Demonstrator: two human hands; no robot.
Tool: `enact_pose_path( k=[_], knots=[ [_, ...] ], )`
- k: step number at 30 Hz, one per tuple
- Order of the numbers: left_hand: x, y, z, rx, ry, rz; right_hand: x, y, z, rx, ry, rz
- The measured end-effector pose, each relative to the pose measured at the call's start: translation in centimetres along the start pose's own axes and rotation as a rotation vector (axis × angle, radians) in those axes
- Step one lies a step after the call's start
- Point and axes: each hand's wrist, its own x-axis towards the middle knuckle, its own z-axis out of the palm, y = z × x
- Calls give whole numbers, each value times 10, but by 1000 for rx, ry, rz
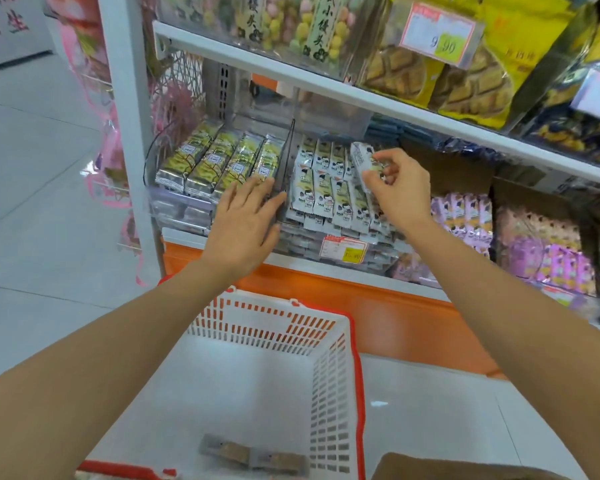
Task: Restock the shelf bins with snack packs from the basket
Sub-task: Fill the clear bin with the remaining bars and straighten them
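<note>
The right hand (395,192) pinches a snack pack (360,161) just above the white packs (326,195), its long side pointing away, while the left hand (246,223) lies flat with fingers spread nearby.

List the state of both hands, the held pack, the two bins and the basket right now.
left hand: open, fingers straight, by the bin divider
right hand: pinching the white snack pack
white snack pack: held tilted over the white-pack bin
white-pack bin: stocked in rows
yellow-pack bin: stocked, packs side by side
basket: nearly empty, brown packs left at bottom
</note>
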Motion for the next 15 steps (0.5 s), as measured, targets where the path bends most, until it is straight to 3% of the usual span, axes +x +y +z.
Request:
enact_pose_path(
  k=[5, 15],
  knots=[
    [5, -14, 15, 114, -53, 8, 46, 11, 23, -213, -27, 5],
    [5, -20, 32, 117, 66, 50, 75, 14, 56, -392, -23, 36]
  ],
)
